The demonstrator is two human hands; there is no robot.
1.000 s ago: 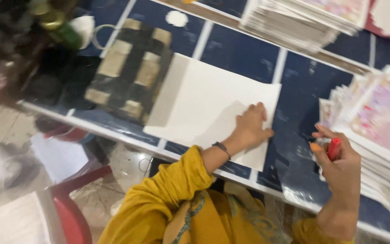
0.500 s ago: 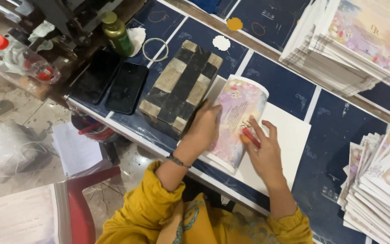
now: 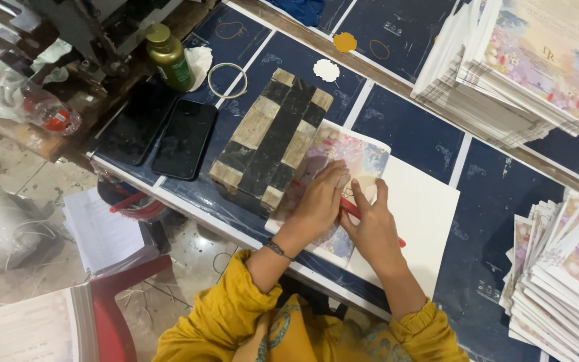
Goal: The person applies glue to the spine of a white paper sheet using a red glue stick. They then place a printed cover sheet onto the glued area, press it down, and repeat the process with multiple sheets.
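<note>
A floral printed card (image 3: 353,151) lies on a white board (image 3: 430,214) at the table's near edge. My left hand (image 3: 319,201) rests flat on the card with its fingers spread, pressing down. My right hand (image 3: 372,228) is right beside it, fingertips on a small cream round piece (image 3: 368,188) on the card. A thin red stick (image 3: 351,209) runs under my right palm, held against it; its end sticks out at the wrist side. Both sleeves are mustard yellow.
A woven black-and-tan block (image 3: 273,137) touches the card's left edge. Two dark phones (image 3: 184,139), a green bottle (image 3: 167,57) and a wire ring (image 3: 227,80) lie further left. Tall card stacks stand at the back right (image 3: 524,67) and the right (image 3: 564,268). A red chair (image 3: 112,315) is below.
My right hand came from the right-hand stack with a floral card onto the white board. My left hand moved from the bare board onto the card, and both hands now press it.
</note>
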